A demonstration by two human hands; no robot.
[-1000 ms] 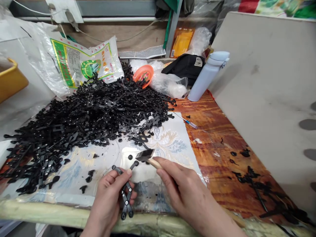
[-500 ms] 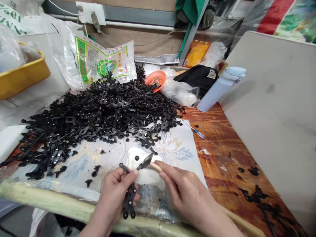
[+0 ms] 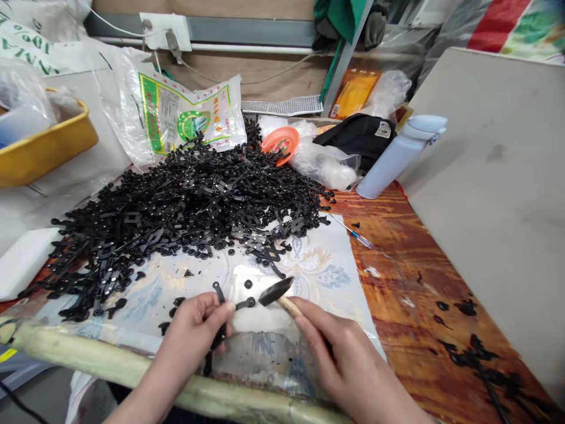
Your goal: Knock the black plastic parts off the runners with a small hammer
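Note:
Pinched in my left hand (image 3: 200,330) is a black jointed linkage (image 3: 218,337), one of its arms reaching right over a white block (image 3: 260,315). My right hand (image 3: 338,341) grips the wooden handle of a small hammer (image 3: 276,291). The dark hammer head is just right of the linkage's round end, with a small gap between them. A small black disc (image 3: 248,284) lies on the block's upper part. Behind the block, a large heap of black linkages (image 3: 198,194) spreads over the patterned cloth (image 3: 318,259).
A blue bottle (image 3: 399,158) leans at the back right, beside a black cloth item (image 3: 359,140) and an orange dish (image 3: 281,144). A pen (image 3: 359,237) lies on the wooden table (image 3: 397,253). Black scraps (image 3: 481,365) sit at the right. A yellow bin (image 3: 48,147) stands left.
The hammer head has moved slightly right and turned, and now sits apart from the linkage. My left hand has shifted a little left and down with the linkage, turning it.

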